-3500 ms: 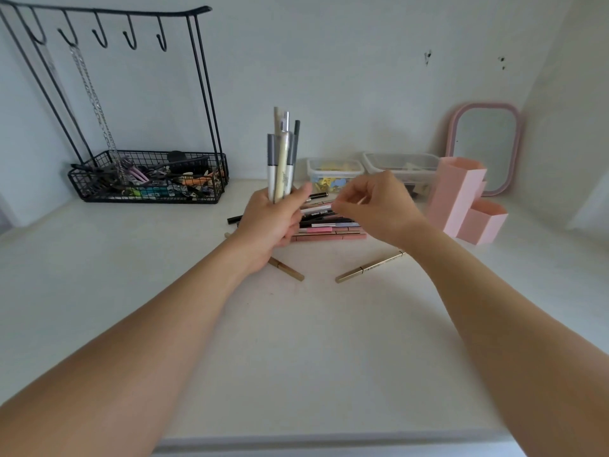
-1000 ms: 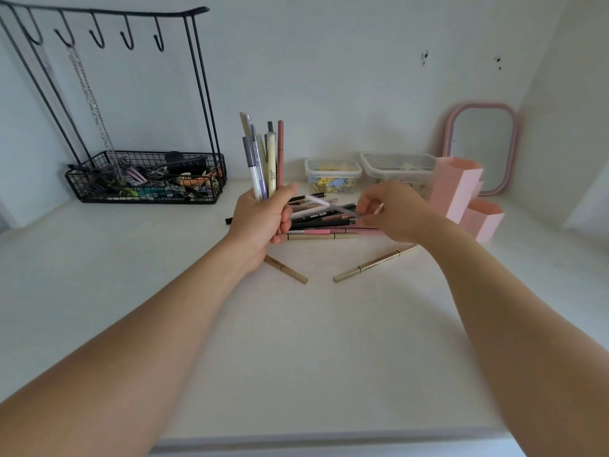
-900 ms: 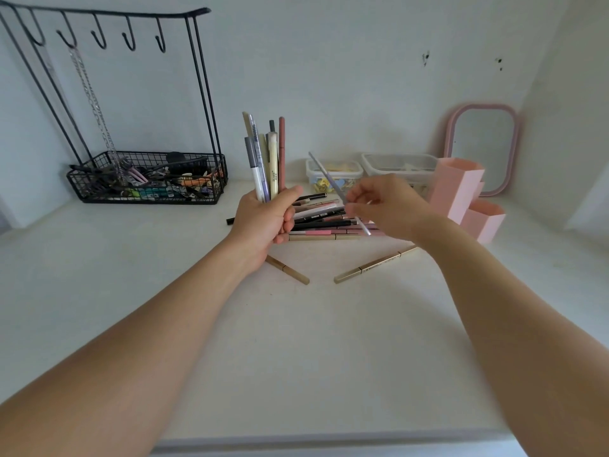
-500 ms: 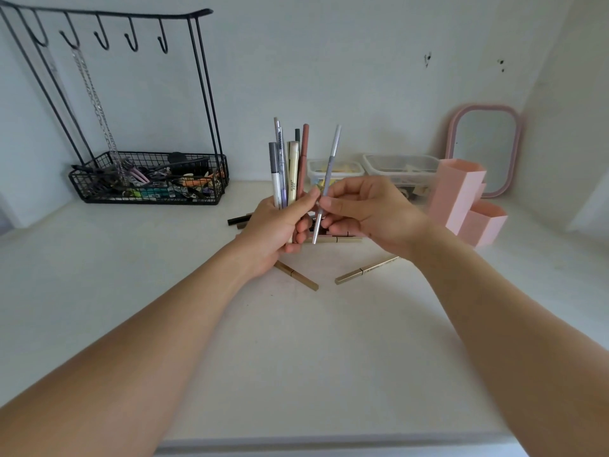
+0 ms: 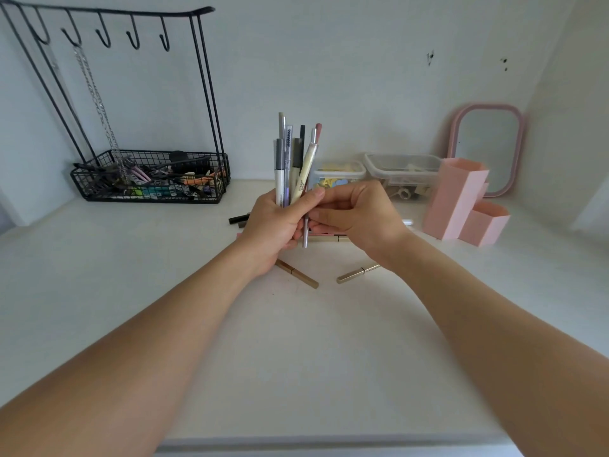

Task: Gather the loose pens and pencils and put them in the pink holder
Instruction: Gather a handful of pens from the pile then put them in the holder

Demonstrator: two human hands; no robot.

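Note:
My left hand [image 5: 275, 225] grips an upright bundle of several pens and pencils [image 5: 295, 159] above the middle of the white desk. My right hand [image 5: 359, 219] is right beside it, fingers curled against the bundle around a thin grey pen [image 5: 305, 232] whose lower end sticks out below. Behind both hands lies a pile of loose pens [image 5: 239, 220], mostly hidden. Two gold pencils lie in front, one [image 5: 298, 274] under my left wrist, the other [image 5: 357, 273] under my right. The pink holder [image 5: 456, 199] stands at the right, away from both hands.
A black wire basket [image 5: 150, 178] with a hook rack and hanging chain stands at the back left. Two clear lidded boxes [image 5: 402, 169] sit against the wall behind my hands. A pink-framed mirror [image 5: 486, 146] leans behind the holder. The desk's front edge [image 5: 313, 446] runs along the bottom.
My right hand lifted a thin grey pen from the pile, turned it upright and brought it into the bundle in my left hand. The two hands now touch.

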